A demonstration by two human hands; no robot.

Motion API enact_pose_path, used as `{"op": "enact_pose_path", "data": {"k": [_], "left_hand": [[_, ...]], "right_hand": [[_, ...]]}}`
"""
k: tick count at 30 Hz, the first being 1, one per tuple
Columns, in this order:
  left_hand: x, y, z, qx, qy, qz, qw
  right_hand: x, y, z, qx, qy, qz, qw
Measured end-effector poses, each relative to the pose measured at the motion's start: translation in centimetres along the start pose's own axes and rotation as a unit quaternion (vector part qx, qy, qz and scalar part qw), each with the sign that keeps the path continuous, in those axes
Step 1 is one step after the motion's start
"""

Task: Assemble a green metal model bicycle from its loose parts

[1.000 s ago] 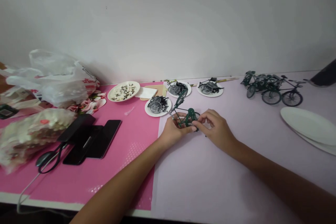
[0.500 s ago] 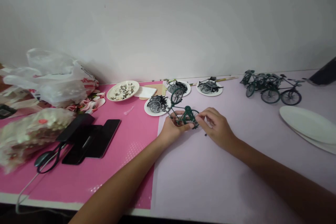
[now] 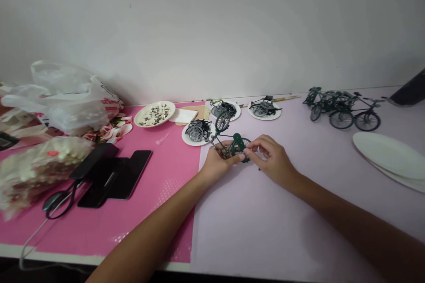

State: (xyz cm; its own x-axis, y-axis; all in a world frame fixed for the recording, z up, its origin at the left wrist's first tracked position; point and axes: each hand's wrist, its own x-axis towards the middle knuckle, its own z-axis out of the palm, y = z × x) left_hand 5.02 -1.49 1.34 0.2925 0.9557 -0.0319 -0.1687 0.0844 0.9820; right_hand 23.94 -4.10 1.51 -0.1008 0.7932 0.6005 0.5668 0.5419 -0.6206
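A dark green miniature bicycle (image 3: 237, 140) is held tilted over the pale sheet, with one wheel raised toward the plates. My left hand (image 3: 217, 162) is closed around its frame and lower wheel, thumb in front. At the lower wheel, the fingers of my right hand (image 3: 272, 158) are pinched together. Whatever lies between those fingertips is too small and hidden to make out. A tiny black piece (image 3: 259, 169) rests on the sheet just under my right hand.
Small plates of bicycle parts (image 3: 264, 109) stand behind my hands. Several finished miniature bicycles (image 3: 341, 119) are at the right, near stacked white plates (image 3: 388, 152). Leftward lie a bowl of small pieces (image 3: 154, 115), a black phone (image 3: 134, 172) and plastic bags (image 3: 71, 101).
My right hand's fingertips have moved slightly left, closer against the lower wheel of the miniature bicycle. My left hand keeps its hold.
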Motion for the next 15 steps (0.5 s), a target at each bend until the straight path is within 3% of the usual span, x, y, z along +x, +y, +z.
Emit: {"op": "enact_pose_path", "data": {"k": [4,9,15], "left_hand": [[0.0,-0.1,0.0,0.013,-0.002,0.009,1.000],[-0.1,0.0,0.1,0.006,0.010,0.000,1.000],[-0.2,0.2,0.1,0.013,0.033,-0.002,0.999]], "right_hand": [[0.2,0.2,-0.6,0.009,-0.004,0.015,1.000],[0.9,1.5,-2.0,-0.007,0.058,0.050,0.997],[2.3,4.0,-3.9,-0.087,0.108,0.041,0.990]]}}
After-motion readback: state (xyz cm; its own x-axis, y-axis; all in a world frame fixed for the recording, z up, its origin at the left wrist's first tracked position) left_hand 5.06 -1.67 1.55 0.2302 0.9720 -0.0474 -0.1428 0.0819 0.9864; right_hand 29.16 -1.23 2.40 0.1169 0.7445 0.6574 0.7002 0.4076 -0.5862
